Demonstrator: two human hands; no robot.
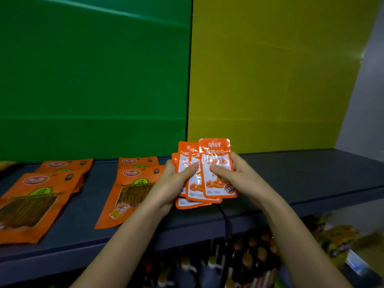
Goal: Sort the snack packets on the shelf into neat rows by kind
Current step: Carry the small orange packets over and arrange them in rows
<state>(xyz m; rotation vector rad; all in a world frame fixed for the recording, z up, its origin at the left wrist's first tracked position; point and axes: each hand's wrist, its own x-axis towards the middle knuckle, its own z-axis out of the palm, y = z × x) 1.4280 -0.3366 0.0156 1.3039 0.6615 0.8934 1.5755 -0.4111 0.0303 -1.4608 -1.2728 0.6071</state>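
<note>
While large orange windowed packets (128, 196) lie in two rows on the dark grey shelf (311, 177), left grip (174, 181) and right grip (239, 175) clasp small orange-and-white foil packets (216, 150), not yet shelved.

Shop shelving stocked with packaged goods: a dark grey shelf (311, 183) carries large orange snack packets (133, 196) of one brand. They lie flat in overlapping rows, each with a clear window showing the strips inside. Above the shelf's front edge, a person's left hand (172, 183) and right hand (239, 177) grip a fan of small orange packets (216, 173), all with the same print. On the tier below, blurred bottles (247, 258) stand crowded side by side, with a heap of yellow and orange bagged goods (340, 235) further right. A green panel (93, 80) and a yellow panel (270, 80) back the shelf, meeting at a dark seam. A pale grey wall (369, 90) shows at far right.
</note>
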